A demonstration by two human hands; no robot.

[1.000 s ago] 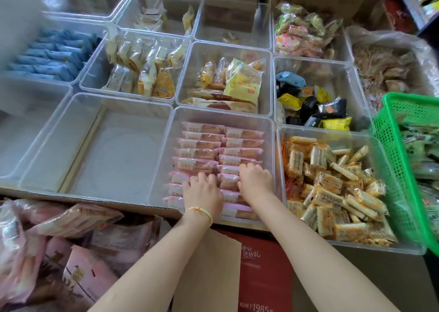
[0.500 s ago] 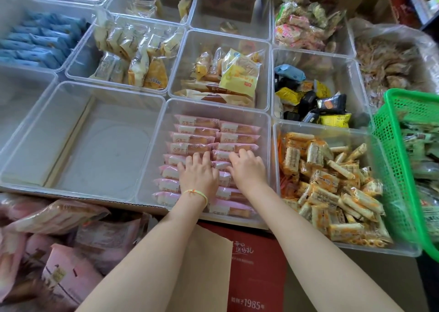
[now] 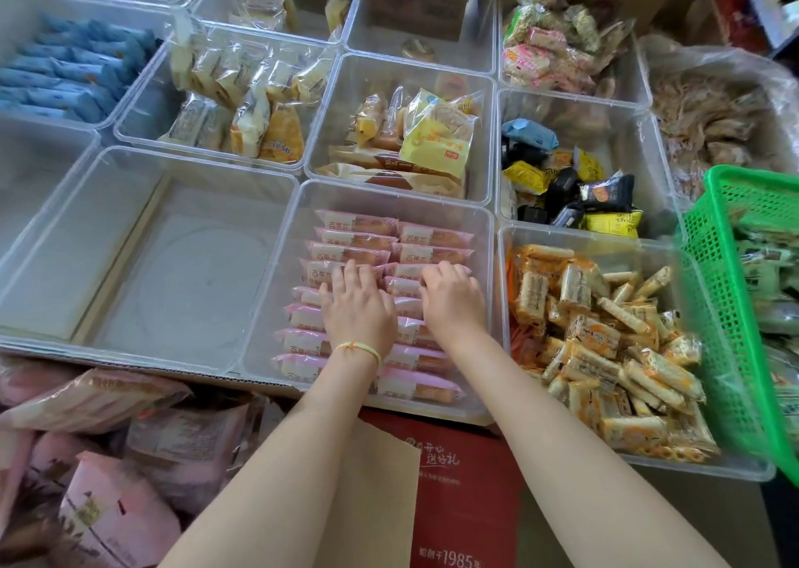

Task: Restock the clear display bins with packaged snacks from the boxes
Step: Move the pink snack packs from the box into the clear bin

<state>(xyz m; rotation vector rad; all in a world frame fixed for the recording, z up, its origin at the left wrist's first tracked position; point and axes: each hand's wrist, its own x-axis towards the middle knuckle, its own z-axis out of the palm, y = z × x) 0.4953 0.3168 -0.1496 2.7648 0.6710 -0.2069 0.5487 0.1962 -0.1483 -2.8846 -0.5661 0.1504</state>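
We see both forearms reaching forward and down into the near middle bin. The left hand, a thin cord bracelet on its wrist, lies palm down with fingers straight, pressing on the pink snack packs; its grip holds nothing. The right hand lies beside it with fingertips bent onto a pack in the right row; we cannot tell if that grip has closed on it. The packs lie flat in two neat overlapping rows beneath and ahead of the hands. Left of the hands sits an empty bin; right of them a bin of orange snack sticks, then a green basket. Loose pink packs lie nearer us, lower left.
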